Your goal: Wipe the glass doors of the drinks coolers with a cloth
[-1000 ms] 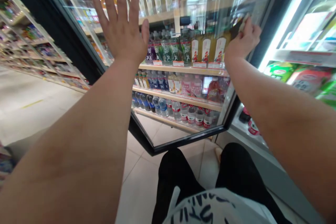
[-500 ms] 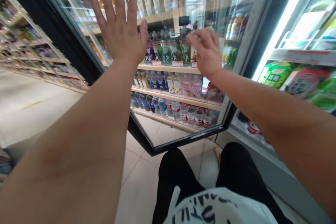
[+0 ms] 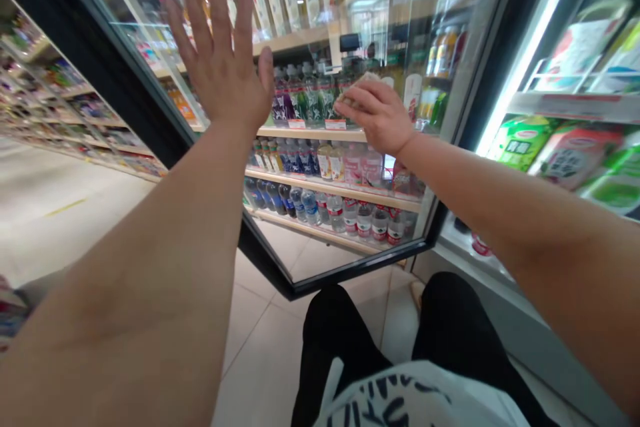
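Observation:
A glass door (image 3: 320, 259) with a dark frame stands swung open in front of me. My left hand (image 3: 225, 73) lies spread against the upper left of the pane, fingers apart. My right hand (image 3: 377, 113) is pressed to the glass near its middle, its fingers closed over a folded light-coloured cloth (image 3: 364, 83). Most of the cloth is hidden under the fingers. Rows of bottles (image 3: 310, 100) show through or in the glass behind both hands.
On the right is the lit fridge, with a shelf edge (image 3: 575, 105) and green and red cartons (image 3: 523, 140). Long store shelves (image 3: 90, 103) run along the left. Pale floor tiles (image 3: 260, 347) lie below, around my dark-trousered knees (image 3: 333, 327).
My right hand has slid left and slightly down over the glass with the cloth. My left hand stays spread, shifted slightly left in view.

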`<state>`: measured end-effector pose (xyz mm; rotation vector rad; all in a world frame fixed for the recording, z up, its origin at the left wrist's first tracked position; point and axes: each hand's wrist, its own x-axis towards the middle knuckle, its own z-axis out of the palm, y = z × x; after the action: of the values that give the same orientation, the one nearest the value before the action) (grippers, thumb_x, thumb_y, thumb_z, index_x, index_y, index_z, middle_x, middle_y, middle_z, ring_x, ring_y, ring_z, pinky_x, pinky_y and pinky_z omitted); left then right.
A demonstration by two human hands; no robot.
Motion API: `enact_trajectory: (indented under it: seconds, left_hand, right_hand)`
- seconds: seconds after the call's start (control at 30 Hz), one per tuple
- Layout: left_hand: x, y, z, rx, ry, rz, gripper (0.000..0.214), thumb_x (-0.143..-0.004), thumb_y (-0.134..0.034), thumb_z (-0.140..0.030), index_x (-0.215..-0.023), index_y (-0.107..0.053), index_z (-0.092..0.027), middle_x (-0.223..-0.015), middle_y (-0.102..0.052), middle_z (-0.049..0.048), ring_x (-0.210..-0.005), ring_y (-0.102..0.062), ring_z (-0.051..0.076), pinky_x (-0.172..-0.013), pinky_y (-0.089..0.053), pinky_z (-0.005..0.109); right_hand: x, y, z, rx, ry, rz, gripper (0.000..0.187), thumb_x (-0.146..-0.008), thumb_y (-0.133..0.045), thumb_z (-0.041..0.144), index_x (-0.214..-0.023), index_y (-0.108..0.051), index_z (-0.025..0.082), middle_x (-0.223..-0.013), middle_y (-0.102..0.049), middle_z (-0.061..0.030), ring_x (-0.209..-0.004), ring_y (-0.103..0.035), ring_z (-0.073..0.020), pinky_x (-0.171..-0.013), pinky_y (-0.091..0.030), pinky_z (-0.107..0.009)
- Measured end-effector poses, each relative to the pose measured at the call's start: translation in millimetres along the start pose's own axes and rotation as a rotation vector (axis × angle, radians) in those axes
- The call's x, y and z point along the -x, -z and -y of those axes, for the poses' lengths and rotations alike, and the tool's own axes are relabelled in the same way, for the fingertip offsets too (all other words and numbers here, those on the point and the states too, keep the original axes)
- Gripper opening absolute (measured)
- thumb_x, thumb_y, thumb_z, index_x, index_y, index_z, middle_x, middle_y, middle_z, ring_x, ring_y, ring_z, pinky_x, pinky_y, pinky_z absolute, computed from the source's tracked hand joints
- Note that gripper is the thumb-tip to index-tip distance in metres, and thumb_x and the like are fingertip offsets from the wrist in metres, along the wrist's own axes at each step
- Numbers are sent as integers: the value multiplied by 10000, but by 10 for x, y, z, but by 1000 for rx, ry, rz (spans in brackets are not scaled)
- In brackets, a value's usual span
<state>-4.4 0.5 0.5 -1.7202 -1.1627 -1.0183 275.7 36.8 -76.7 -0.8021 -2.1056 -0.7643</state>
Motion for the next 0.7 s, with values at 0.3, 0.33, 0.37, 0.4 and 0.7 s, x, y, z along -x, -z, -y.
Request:
enact_trajectory:
  seconds: [0.3, 0.33, 0.37, 0.4, 0.7]
  left_hand:
    - [39, 107, -68, -48, -5, 27, 698, -1025, -402, -378, -1653, -101, -329, -1703, 18, -128, -1575, 86, 237, -1267, 151, 479]
    - [42, 123, -88, -35, 14, 36, 697, -1021, -406, -368, -1652, -113, -329, -1702, 16, -136, -1574, 96, 221, -1266, 165, 463]
    - [42, 136, -106, -16, 28, 49, 699, -1017, -416, -360, -1651, -122, -327, -1700, 19, -145, -1572, 113, 204, -1264, 180, 446]
    - [41, 145, -120, 8, 40, 59, 706, -1010, -431, -346, -1649, -130, -327, -1695, 27, -162, -1569, 137, 183, -1262, 198, 425]
    - [25, 135, -108, 180, 61, 27, 780, -914, -536, -261, -1629, -232, -330, -1647, -7, -263, -1537, 220, 69, -1254, 253, 338]
  right_hand:
    - [239, -76, -326, 80, -719, -531, 648, -877, -321, 94, -1458, -548, 268, -1462, -497, -60, -1359, -432, -254, -1206, -351, -511]
    - [363, -155, -351, 68, -737, -535, 644, -876, -321, 100, -1462, -541, 253, -1454, -485, -80, -1364, -426, -265, -1194, -348, -536]
    - [466, -226, -394, 51, -741, -536, 635, -884, -321, 111, -1465, -534, 251, -1445, -473, -89, -1368, -418, -277, -1182, -343, -559]
    - [536, -282, -457, 36, -740, -536, 614, -905, -316, 131, -1465, -529, 269, -1439, -463, -90, -1366, -410, -285, -1171, -335, -574]
    - [278, -92, -889, -44, -898, -634, 511, -1000, -304, 196, -1457, -524, 263, -1415, -477, -125, -1248, -377, -312, -1137, -241, -559]
